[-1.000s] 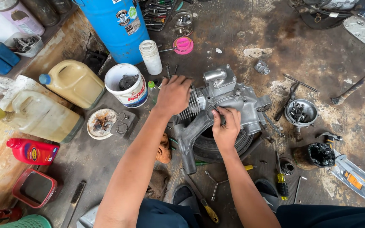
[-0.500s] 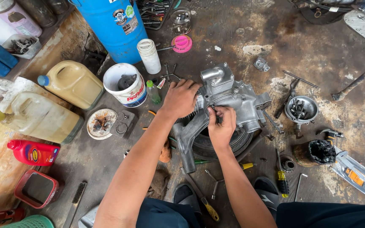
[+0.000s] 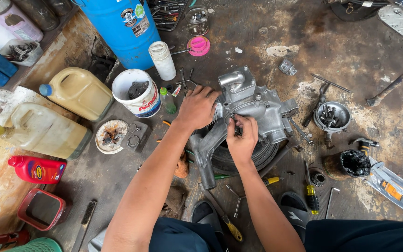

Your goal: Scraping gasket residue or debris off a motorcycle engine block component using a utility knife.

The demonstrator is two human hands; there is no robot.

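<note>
A grey metal engine casing (image 3: 257, 109) rests on a black tyre (image 3: 248, 156) on the oily concrete floor, in the middle of the head view. My left hand (image 3: 197, 108) presses flat against the casing's left side, fingers spread over its edge. My right hand (image 3: 242, 135) is at the casing's front face, its fingertips pinched on a small part there; what the part is cannot be made out. Both forearms reach in from the bottom of the frame.
A blue drum (image 3: 120, 28), white bucket (image 3: 134, 93), two yellowish jerrycans (image 3: 78, 93), a red bottle (image 3: 36, 169) and a dish of small parts (image 3: 112, 136) lie left. A metal bowl of parts (image 3: 332, 116), black pot (image 3: 350, 164), screwdrivers (image 3: 309, 191) and wrenches lie right.
My right hand has shifted slightly down and left on the casing's front face. My left hand stays pressed on the casing's left side.
</note>
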